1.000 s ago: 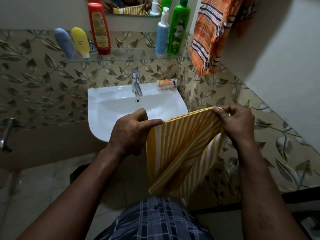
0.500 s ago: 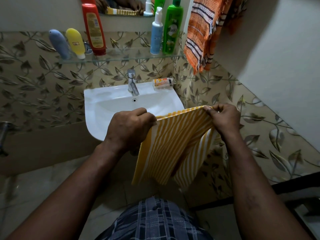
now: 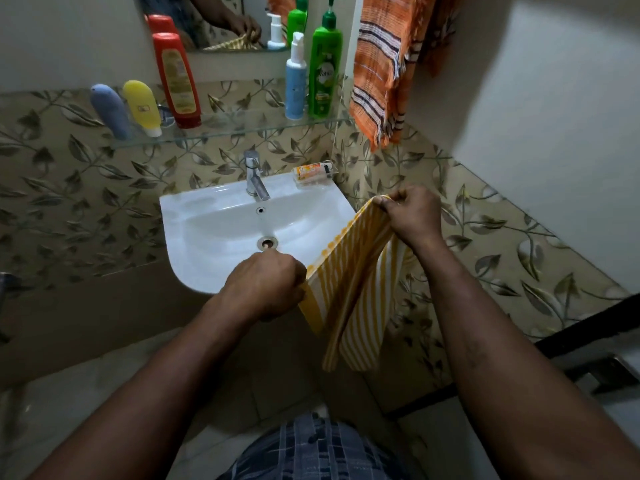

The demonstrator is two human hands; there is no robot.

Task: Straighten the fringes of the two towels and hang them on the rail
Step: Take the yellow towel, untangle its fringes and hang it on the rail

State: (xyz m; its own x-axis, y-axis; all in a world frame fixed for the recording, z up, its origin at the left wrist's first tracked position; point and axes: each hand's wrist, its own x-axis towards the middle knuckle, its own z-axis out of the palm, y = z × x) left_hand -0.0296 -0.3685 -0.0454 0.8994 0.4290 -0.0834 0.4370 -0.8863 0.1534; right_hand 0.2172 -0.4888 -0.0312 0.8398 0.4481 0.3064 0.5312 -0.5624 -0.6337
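Closest to you, at the bottom edge, is your blue checked cloth garment [image 3: 311, 452], with both bare forearms reaching out above it. Your left hand [image 3: 266, 285] is clenched around the near corner of the yellow-and-white striped towel [image 3: 349, 282], fingers curled under so the cloth vanishes into the fist. Your right hand [image 3: 412, 216], further out, pinches the far corner between thumb and bent fingers. The top edge is pulled taut between the two hands, over the right rim of the white ceramic sink [image 3: 214, 230]. The rest hangs doubled beside the sink, in front of the leaf-patterned wall tiles [image 3: 502, 258]. Small yellow nubs line the edge facing the sink.

Beyond your hands stands the chrome tap [image 3: 254, 178], with an orange soap packet [image 3: 313, 171] just to its right. Above is a glass shelf [image 3: 242, 131] carrying a blue tube [image 3: 110, 110], a yellow tube [image 3: 143, 107], a red bottle [image 3: 176, 81], a pale blue pump bottle [image 3: 295, 88] and a green pump bottle [image 3: 325, 74]. Farthest, upper right, the orange striped towel [image 3: 381, 74] hangs down the wall; you cannot tell what holds it.
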